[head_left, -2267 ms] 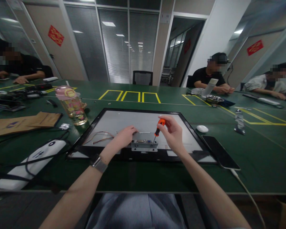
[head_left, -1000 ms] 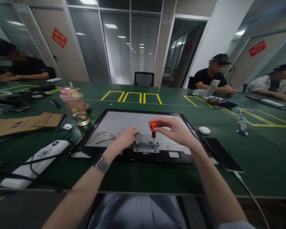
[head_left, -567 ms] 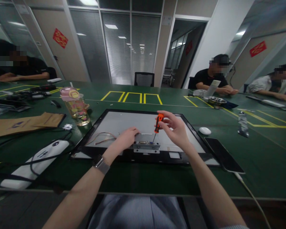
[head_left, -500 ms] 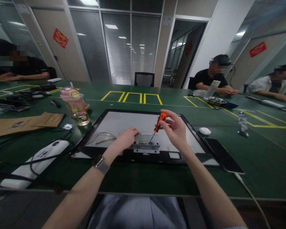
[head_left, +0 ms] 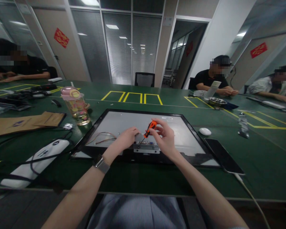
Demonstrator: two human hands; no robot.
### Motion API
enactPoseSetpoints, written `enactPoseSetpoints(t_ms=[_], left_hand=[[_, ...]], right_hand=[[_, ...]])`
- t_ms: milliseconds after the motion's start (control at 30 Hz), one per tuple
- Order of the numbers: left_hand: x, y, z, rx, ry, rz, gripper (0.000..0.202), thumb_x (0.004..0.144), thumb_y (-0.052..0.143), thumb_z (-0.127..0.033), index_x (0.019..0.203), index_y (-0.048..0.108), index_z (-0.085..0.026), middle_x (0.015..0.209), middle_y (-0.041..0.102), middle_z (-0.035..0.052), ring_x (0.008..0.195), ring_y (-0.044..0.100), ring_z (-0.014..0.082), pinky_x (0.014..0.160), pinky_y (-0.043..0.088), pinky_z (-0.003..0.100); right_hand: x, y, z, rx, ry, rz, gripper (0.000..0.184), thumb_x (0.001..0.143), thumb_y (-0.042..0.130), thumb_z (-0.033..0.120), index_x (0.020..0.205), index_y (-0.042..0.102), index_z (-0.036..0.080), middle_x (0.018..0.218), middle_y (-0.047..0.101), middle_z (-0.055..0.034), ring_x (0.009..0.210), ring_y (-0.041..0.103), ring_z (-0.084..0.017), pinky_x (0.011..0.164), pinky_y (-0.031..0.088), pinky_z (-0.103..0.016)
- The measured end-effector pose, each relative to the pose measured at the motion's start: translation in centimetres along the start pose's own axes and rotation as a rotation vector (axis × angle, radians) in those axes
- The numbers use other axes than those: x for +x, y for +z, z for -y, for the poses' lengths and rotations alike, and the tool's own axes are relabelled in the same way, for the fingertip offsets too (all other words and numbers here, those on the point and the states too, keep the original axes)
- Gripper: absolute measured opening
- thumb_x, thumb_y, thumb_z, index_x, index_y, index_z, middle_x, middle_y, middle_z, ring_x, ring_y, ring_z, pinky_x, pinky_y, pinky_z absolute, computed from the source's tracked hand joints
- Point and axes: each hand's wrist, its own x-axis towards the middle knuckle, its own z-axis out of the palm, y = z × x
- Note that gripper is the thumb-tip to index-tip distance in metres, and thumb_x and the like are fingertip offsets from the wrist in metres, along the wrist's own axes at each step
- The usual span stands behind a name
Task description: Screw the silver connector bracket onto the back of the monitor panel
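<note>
My right hand (head_left: 165,138) is closed on an orange-and-black screwdriver (head_left: 150,128). The screwdriver leans down to the left, its tip at the left part of a silver metal bracket (head_left: 146,151) with blue and silver port connectors. My left hand (head_left: 126,138) has its fingers curled together at the bracket's back left edge, holding it; the fingertips are partly hidden. The bracket lies at the near edge of a flat display panel (head_left: 116,119) with a black frame and grey back. Thin wires (head_left: 105,133) run over the panel to the left of the bracket.
Left of the panel stand a pink-lidded bottle (head_left: 77,108), a brown paper bag (head_left: 26,122) and a white power strip (head_left: 38,163) with cables. To the right lie a white oval case (head_left: 205,131) and a phone (head_left: 224,156) on a cable. Several people sit across the green table.
My right hand has moved left with the screwdriver, its tip going from the right connector to the bracket's left part. My left hand has stayed in place.
</note>
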Motion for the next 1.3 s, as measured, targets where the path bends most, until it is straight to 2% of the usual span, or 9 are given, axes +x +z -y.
enactPoseSetpoints(t_ms=[267, 433, 633, 767, 900, 1067, 1167, 1300], left_hand=[[-0.1, -0.2, -0.2, 0.006, 0.001, -0.014, 0.037, 0.081, 0.037, 0.001, 0.102, 0.061, -0.017, 0.106, 0.06, 0.0077, 0.099, 0.057, 0.0174, 0.089, 0.043, 0.027], [0.0, 0.1, 0.0, 0.021, 0.016, -0.017, 0.04, 0.08, 0.036, 0.001, 0.106, 0.06, -0.017, 0.105, 0.059, 0.0079, 0.099, 0.056, 0.0182, 0.087, 0.043, 0.028], [0.1, 0.4, 0.4, 0.053, 0.037, -0.032, 0.035, 0.082, 0.037, -0.001, 0.103, 0.061, -0.016, 0.101, 0.06, 0.0079, 0.095, 0.056, 0.0189, 0.085, 0.044, 0.029], [0.2, 0.4, 0.4, 0.038, 0.038, -0.023, 0.034, 0.082, 0.037, -0.001, 0.103, 0.061, -0.016, 0.103, 0.059, 0.0079, 0.097, 0.056, 0.0179, 0.087, 0.043, 0.028], [0.2, 0.0, -0.1, 0.049, -0.003, 0.016, 0.037, 0.08, 0.037, 0.001, 0.103, 0.06, -0.017, 0.104, 0.059, 0.008, 0.1, 0.055, 0.0182, 0.089, 0.043, 0.029], [0.1, -0.1, -0.2, 0.073, 0.013, -0.008, 0.035, 0.08, 0.036, 0.0, 0.099, 0.061, -0.016, 0.102, 0.059, 0.0082, 0.097, 0.056, 0.0194, 0.087, 0.044, 0.03], [0.2, 0.3, 0.1, 0.063, 0.028, -0.025, 0.036, 0.08, 0.037, 0.001, 0.1, 0.06, -0.016, 0.102, 0.06, 0.0075, 0.098, 0.056, 0.0184, 0.089, 0.043, 0.028], [0.4, 0.9, 0.8, 0.037, 0.044, -0.039, 0.037, 0.08, 0.038, 0.002, 0.102, 0.061, -0.017, 0.103, 0.06, 0.0066, 0.098, 0.056, 0.0168, 0.09, 0.043, 0.026]], right_hand=[[-0.2, 0.2, -0.3, -0.02, -0.017, 0.019, 0.032, 0.084, 0.062, 0.027, 0.116, 0.057, 0.027, 0.102, 0.062, -0.004, 0.078, 0.068, -0.016, 0.062, 0.063, -0.03], [-0.3, 0.3, -0.1, -0.042, -0.033, 0.049, 0.033, 0.085, 0.061, 0.025, 0.118, 0.056, 0.028, 0.103, 0.062, -0.0043, 0.08, 0.068, -0.016, 0.063, 0.062, -0.03], [0.1, -0.1, 1.0, -0.07, -0.077, 0.254, 0.038, 0.093, 0.044, 0.018, 0.129, 0.046, 0.029, 0.116, 0.061, -0.0087, 0.095, 0.065, -0.019, 0.076, 0.06, -0.036], [0.6, -0.6, 1.3, -0.118, -0.105, 0.343, 0.038, 0.094, 0.038, 0.014, 0.129, 0.045, 0.028, 0.121, 0.057, -0.0093, 0.106, 0.06, -0.021, 0.086, 0.056, -0.039], [0.6, -0.6, 1.0, -0.077, -0.1, 0.314, 0.04, 0.094, 0.038, 0.013, 0.13, 0.043, 0.027, 0.118, 0.057, -0.0098, 0.099, 0.063, -0.019, 0.084, 0.056, -0.038], [0.6, -0.3, 0.8, -0.084, -0.09, 0.269, 0.039, 0.093, 0.042, 0.014, 0.129, 0.045, 0.028, 0.113, 0.058, -0.0088, 0.095, 0.063, -0.018, 0.078, 0.059, -0.035], [0.6, -0.2, 0.9, -0.13, -0.133, 0.227, 0.035, 0.092, 0.048, 0.017, 0.125, 0.051, 0.028, 0.106, 0.059, -0.0064, 0.087, 0.062, -0.016, 0.072, 0.06, -0.03], [0.3, 0.1, 1.1, -0.192, -0.22, 0.109, 0.03, 0.087, 0.059, 0.021, 0.116, 0.058, 0.027, 0.094, 0.058, -0.003, 0.073, 0.059, -0.013, 0.063, 0.058, -0.025]])
